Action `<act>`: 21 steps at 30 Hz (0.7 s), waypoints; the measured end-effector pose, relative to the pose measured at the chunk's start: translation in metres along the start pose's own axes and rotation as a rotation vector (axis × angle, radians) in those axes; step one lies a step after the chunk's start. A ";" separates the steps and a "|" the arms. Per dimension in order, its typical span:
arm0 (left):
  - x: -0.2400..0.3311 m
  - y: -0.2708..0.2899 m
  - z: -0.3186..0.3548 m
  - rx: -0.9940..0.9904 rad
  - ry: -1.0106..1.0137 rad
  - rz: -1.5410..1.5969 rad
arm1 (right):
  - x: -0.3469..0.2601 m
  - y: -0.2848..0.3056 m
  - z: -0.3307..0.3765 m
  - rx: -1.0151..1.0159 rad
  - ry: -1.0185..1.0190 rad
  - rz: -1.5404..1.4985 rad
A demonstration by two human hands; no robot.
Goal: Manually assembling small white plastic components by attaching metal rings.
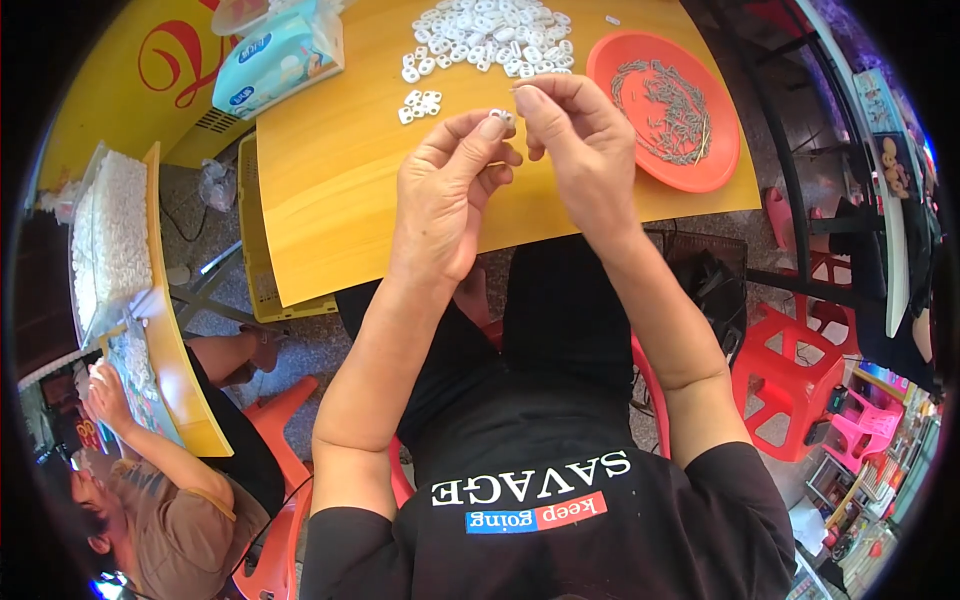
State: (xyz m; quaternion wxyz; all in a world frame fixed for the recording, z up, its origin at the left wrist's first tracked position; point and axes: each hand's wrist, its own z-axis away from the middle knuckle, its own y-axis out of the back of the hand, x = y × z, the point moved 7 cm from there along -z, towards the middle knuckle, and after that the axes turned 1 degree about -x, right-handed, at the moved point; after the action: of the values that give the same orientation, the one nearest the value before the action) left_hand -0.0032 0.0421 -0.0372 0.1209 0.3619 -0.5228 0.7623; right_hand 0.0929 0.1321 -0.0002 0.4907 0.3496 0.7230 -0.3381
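My left hand (445, 175) pinches a small white plastic piece (503, 117) between thumb and fingertips, above the near part of the table. Close beside it on the right, my right hand (588, 145) has thumb and forefinger pressed together; whatever tiny thing is between them is too small to name. Beyond my hands lies a big pile of white plastic pieces with holes (490, 35). A few more white pieces (420, 105) form a small group left of my fingers. At my right is a red plate (725, 150) holding many small grey metal screws (655, 110).
The yellow-orange table (330, 200) has a blue tissue pack (280, 60) at its far left. Another person's hand (105, 395) works at a side table on the left, near a clear bin of white pieces (110, 235). Red stools (785, 375) stand at right.
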 end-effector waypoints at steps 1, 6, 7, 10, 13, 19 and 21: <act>0.005 -0.001 0.001 -0.001 -0.012 -0.053 | 0.004 0.001 -0.001 -0.058 -0.119 -0.124; 0.017 -0.003 0.005 -0.051 -0.033 -0.151 | 0.002 0.007 0.000 -0.248 -0.248 -0.134; 0.019 -0.003 0.006 -0.058 -0.060 -0.174 | 0.002 0.008 0.001 -0.246 -0.257 -0.133; 0.025 -0.004 0.008 -0.025 -0.198 -0.340 | 0.001 0.008 0.004 -0.210 -0.282 -0.161; 0.033 -0.007 0.013 0.017 -0.547 -0.747 | 0.001 0.004 0.007 -0.165 -0.309 -0.177; 0.036 -0.026 0.027 -0.013 -1.018 -1.190 | 0.008 0.001 0.007 -0.106 -0.282 -0.070; 0.036 -0.025 0.025 -0.030 -0.970 -1.159 | 0.008 0.001 0.008 -0.101 -0.262 -0.025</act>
State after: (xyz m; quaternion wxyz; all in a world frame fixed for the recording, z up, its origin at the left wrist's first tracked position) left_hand -0.0039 0.0235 0.0090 0.2634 0.8722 -0.2537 0.3248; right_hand 0.0950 0.1270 -0.0102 0.5935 0.2684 0.6731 -0.3503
